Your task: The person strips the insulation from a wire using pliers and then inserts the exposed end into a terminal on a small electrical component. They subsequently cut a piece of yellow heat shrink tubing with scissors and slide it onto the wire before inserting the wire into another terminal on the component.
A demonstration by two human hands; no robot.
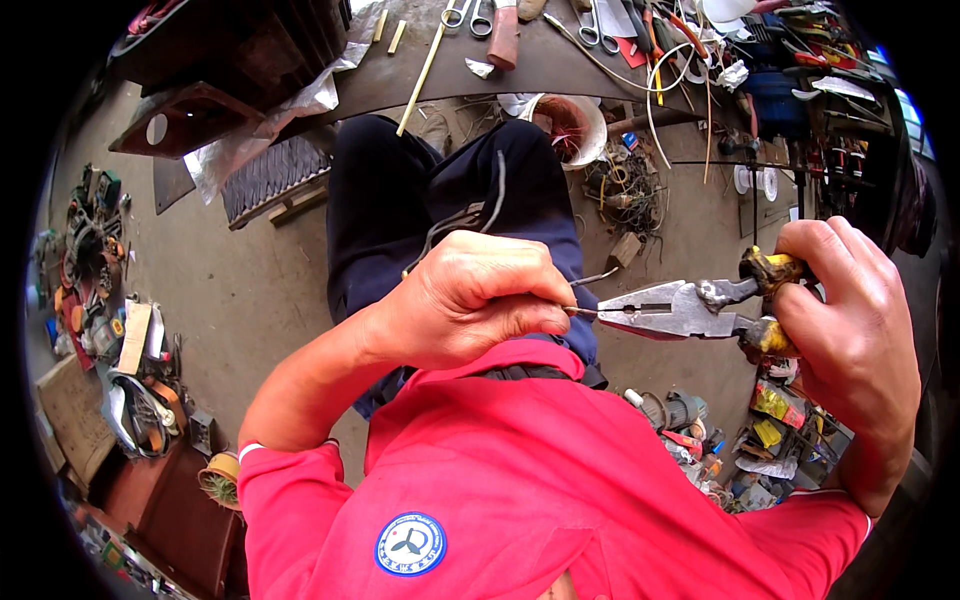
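Observation:
My left hand is closed in a pinch on a thin dark wire. One length of the wire loops up over my lap, and a short end sticks out past my fingers. My right hand grips combination pliers by their worn yellow handles. The plier jaws point left, their tip meeting the bit of wire beside my left fingertips. The handles are spread a little, while the jaws look nearly closed. My left fingers hide part of the wire.
A dark workbench ahead carries scissors, cables and hand tools. Below its edge stands a white bucket beside a tangle of wire. Piles of parts lie on the floor at both sides. A dark metal housing juts in at upper left.

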